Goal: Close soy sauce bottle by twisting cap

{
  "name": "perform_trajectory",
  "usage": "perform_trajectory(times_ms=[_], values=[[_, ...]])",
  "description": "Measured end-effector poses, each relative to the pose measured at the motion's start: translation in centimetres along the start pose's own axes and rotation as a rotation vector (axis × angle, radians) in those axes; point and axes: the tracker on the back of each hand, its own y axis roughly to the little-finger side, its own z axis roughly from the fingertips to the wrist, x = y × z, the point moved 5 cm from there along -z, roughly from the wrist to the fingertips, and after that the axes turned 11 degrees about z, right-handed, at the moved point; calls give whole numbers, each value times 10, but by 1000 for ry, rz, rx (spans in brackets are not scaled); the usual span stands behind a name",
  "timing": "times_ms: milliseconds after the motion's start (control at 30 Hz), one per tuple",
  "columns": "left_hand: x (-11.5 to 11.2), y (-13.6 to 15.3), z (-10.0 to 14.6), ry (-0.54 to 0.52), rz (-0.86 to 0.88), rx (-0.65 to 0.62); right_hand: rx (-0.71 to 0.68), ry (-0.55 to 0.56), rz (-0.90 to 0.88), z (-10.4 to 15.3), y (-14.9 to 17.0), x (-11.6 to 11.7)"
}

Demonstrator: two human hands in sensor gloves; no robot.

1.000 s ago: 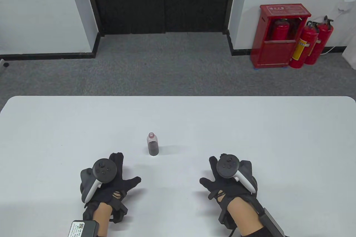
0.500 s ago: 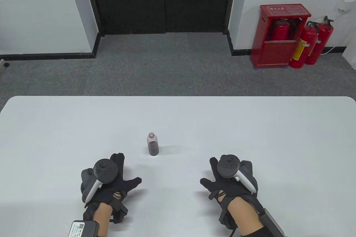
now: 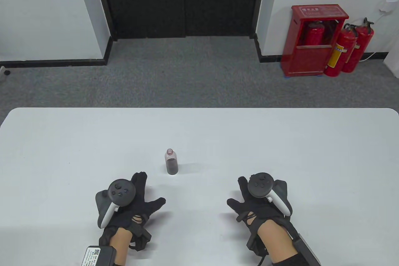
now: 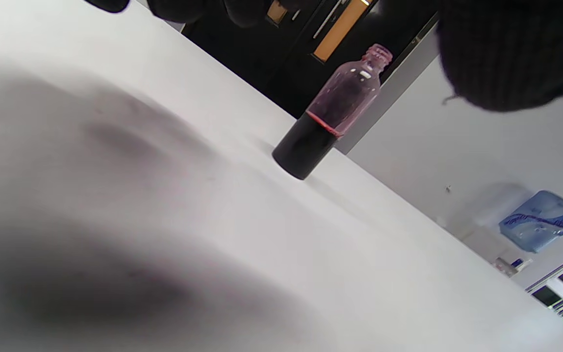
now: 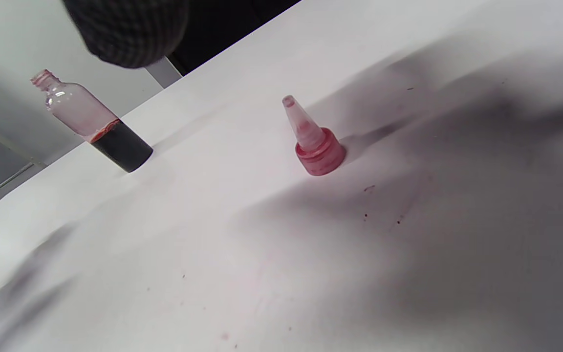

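A small clear bottle (image 3: 171,162), about half full of dark soy sauce, stands upright and uncapped on the white table (image 3: 199,128). It also shows in the left wrist view (image 4: 328,115) and the right wrist view (image 5: 93,122). A pink cone-tipped cap (image 5: 314,142) stands on the table in the right wrist view; in the table view the right hand hides it. My left hand (image 3: 137,199) is spread open just below and left of the bottle. My right hand (image 3: 249,200) is spread open to the bottle's right, over the cap. Neither hand holds anything.
The table's far edge (image 3: 199,108) borders grey carpet. A red fire extinguisher cabinet (image 3: 314,40) and two extinguishers (image 3: 349,47) stand by the far wall. Small dark specks mark the table near the cap (image 5: 384,215).
My left hand has moved a little right and forward toward the bottle. My right hand has shifted slightly right. The bottle has not moved.
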Motion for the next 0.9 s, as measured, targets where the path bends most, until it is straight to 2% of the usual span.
perform_trajectory(times_ms=[267,567,700,833,900], values=[[-13,-6,-10,13,6,27,-13,4,31,1,-5,1],[-23,-31,-54,14,-17,48,-29,16,58,2,-10,1],[-26,-33,-77,-23,33,91,-38,21,49,2,-11,-1],[-34,-28,-99,41,136,155,-38,19,59,2,-11,1],[-36,-23,-106,35,170,190,-41,16,63,2,-12,1]])
